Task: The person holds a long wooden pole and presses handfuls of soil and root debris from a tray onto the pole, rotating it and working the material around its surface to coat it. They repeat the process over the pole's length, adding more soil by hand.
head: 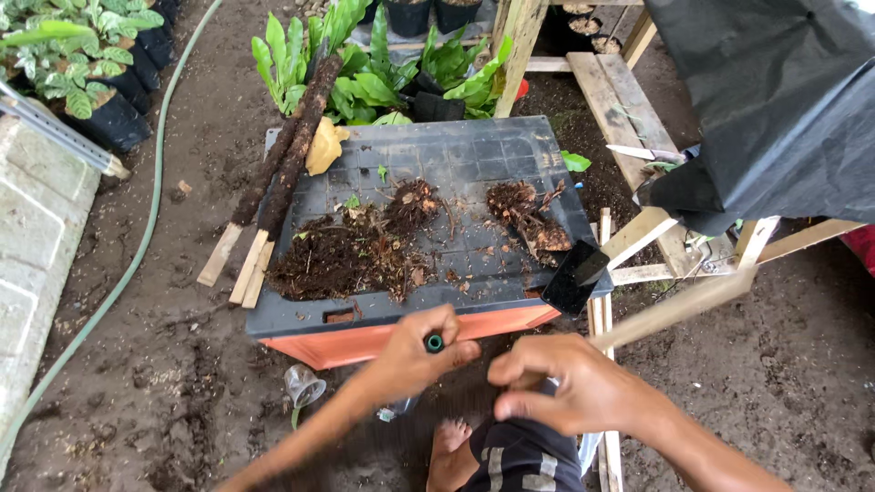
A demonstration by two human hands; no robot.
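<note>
Head view. Left hand (415,351) closed around a small dark green-tipped object (435,343), held just below the near edge of the grey tabletop (474,155). Right hand (570,383) pinches something dark near the knee; what, I cannot tell. Likely step: readying a small tool or tie. Next move probably needs both hands steady. Root clumps (524,210) and loose soil (337,260) sit on top. The green-tipped object is mostly hidden by the fingers.

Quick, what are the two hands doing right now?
Left hand: grip closed around a small green-tipped thing.
Right hand: fingers curled at the dark striped cloth on the lap; whether it holds anything cannot be told.
</note>
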